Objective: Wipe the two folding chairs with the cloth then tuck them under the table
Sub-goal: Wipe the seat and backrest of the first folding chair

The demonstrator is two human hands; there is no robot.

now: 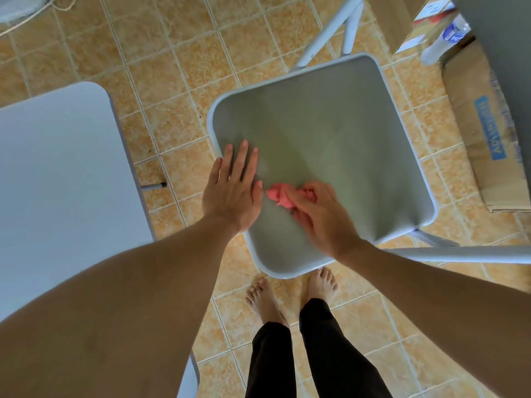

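My right grip [319, 214] is clenched around the pink cloth [280, 196], bunched into a wad and pressed to the seat of the grey folding chair [330, 133], near the seat's left front part. My left grip [230, 191] holds nothing: it lies flat, fingers straight, on the seat's left edge just beside the cloth, and I judge it is steadying the chair.

By my reckoning I am early in the job. This is the wiping of one chair, and only the seat is under the cloth. I cannot tell from the surface which parts are already wiped, since no streaks or damp marks show clearly. The chair stands open on the tiled floor [172, 67], well out from the pale tabletop [57, 168] at my left, so it is not yet tucked under.

I cannot pick out the second chair for certain. A grey panel [502, 38] at the upper right may belong to it, but too little shows.

So what I judge is left: finish this seat and the rest of the chair, wipe the other chair, then push both under the tabletop. A cardboard box [482, 139] sits on the floor close to the chair's right side
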